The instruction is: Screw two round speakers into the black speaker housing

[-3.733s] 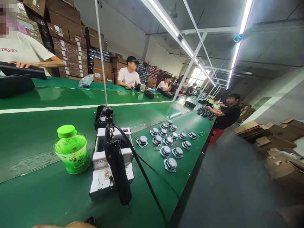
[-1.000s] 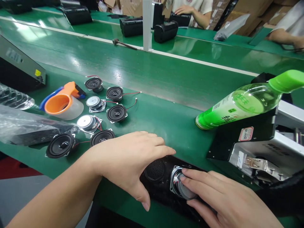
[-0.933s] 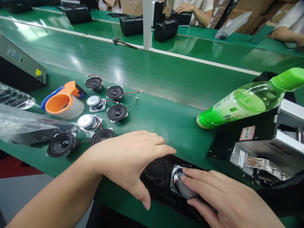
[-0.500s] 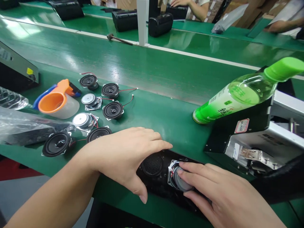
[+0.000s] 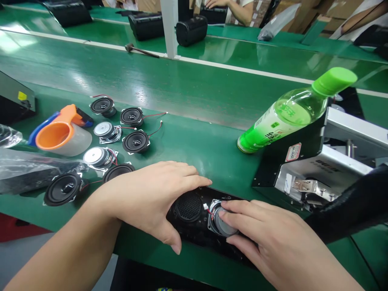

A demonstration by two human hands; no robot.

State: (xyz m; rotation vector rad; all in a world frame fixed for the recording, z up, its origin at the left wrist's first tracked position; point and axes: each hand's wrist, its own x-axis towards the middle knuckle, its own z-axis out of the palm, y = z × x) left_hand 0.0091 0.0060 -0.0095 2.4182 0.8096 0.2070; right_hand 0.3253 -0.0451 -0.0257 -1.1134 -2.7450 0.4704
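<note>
1. At bottom right, the right hand [image 5: 266, 238] grips one speaker [image 5: 224, 224], fingertips over its metal back and thumb on the near side. That pinch seems meant to keep it seated.
2. Lower centre, that speaker sits back-up on a black panel [image 5: 206, 242]. Its white connector [image 5: 205, 206] points left, apart from the fingers; a round grille [image 5: 188, 206] beside it carries no speaker.
3. Left of it, the left hand [image 5: 151, 198] arches over the panel's left end, thumb well apart from the fingers. It probably steadies the panel; I cannot tell whether it grips, since the palm side is hidden.
4. At mid-left, seven loose speakers [image 5: 136, 141] lie on the green bench [image 5: 194, 141], two of them back-up, perhaps grouped there to be within the left hand's reach. Farther left is an orange-rimmed cup [image 5: 75, 139].
5. At right, a black-and-silver machine [image 5: 315, 169] stands near the right hand, likely for easy access. Just behind it, a green-capped bottle [image 5: 281, 115] slants in the frame, apparently out of the hands' way.
6. Along the top, black housings [image 5: 191, 30] rest beyond the white line, beside a white post [image 5: 170, 32]; a co-worker's hand [image 5: 216, 3] lies over another dark thing.
</note>
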